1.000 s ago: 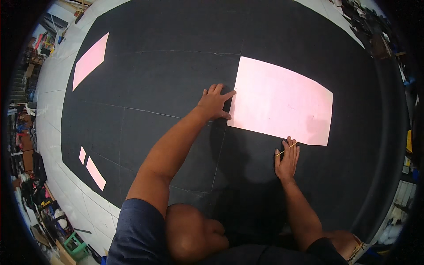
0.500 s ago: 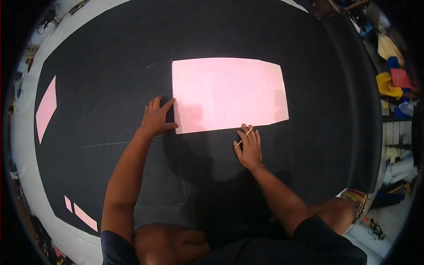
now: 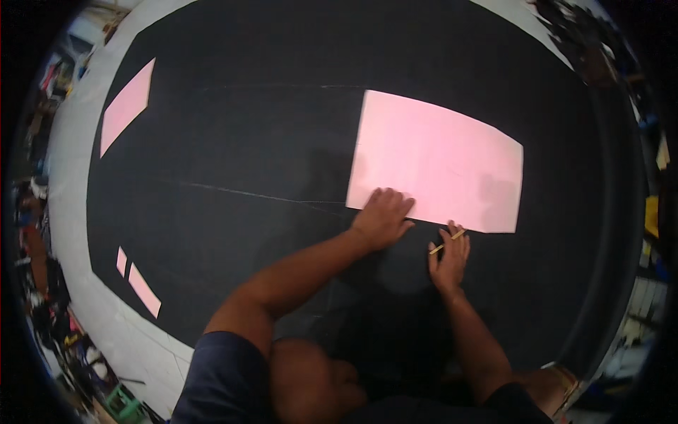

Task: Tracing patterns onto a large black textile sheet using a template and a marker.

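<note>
A large pink sheet [image 3: 434,152] with angled right corners lies flat on black fabric [image 3: 247,141]. My left hand [image 3: 381,220] rests on its near edge, left of the middle, with the fingertips on the pink surface and the hand open. At the same edge, farther right, my right hand [image 3: 449,265] touches the sheet with its fingertips. A thin yellow pencil-like stick [image 3: 436,249] runs slantwise through the fingers of that hand. Faint pale lines [image 3: 261,194] cross the fabric and meet the sheet's left side.
Smaller pink pieces lie at the left: a larger four-sided one [image 3: 128,106] at the far side, a narrow strip [image 3: 145,290] and a tiny piece [image 3: 121,261] nearer. A thick black fold [image 3: 614,212] runs along the right. Pale surface [image 3: 67,212] borders the fabric.
My left hand has gone from the sheet's left edge to its near edge, closer to my right hand. The view has turned, so the sheet appears farther right and tilted.
</note>
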The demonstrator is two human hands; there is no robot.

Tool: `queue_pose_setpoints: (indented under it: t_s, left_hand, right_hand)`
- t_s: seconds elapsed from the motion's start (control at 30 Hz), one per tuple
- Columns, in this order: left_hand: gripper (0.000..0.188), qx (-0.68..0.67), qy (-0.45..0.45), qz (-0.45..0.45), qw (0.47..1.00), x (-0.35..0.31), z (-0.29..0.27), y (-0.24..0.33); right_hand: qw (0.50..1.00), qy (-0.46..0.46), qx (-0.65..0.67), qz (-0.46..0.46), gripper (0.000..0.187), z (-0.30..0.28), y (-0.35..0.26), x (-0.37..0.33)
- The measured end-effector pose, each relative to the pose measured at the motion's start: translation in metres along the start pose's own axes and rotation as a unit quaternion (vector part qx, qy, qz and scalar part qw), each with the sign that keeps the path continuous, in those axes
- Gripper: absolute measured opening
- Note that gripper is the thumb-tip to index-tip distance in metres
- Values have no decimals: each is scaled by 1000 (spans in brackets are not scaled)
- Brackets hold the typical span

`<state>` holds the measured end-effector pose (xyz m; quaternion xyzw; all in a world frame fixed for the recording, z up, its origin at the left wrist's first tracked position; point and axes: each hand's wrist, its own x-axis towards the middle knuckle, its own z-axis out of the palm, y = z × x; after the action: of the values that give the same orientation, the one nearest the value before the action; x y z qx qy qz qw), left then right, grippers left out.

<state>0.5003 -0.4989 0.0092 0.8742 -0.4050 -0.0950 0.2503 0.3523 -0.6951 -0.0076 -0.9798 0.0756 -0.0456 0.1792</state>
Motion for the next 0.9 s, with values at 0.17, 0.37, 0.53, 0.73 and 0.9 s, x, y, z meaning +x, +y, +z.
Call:
queue_pose_setpoints:
  t_s: [0.17,0.37,0.53,0.73,0.9]
  left_hand:
    - [35,71,40,-34,996,-6,13,-2]
    - [46,49,82,-19,995,-9,20,-17]
    - [54,-8,32,-63,997,-11,38,-29]
    - [68,-31,-66,-72,995,-13,37,-29]
    - [70,-56,5,-65,996,-17,30,-27]
  right_hand:
    - [979,92,150,100,33,-3,-13,28]
    - [927,-86,357,-78,29,-20,-95,135]
    - [871,-310,364,-116,23,-6,-141,175]
    - [877,-367,262,-166,18,13,-139,181]
    - [892,-330,209,-225,17,23,-135,176]
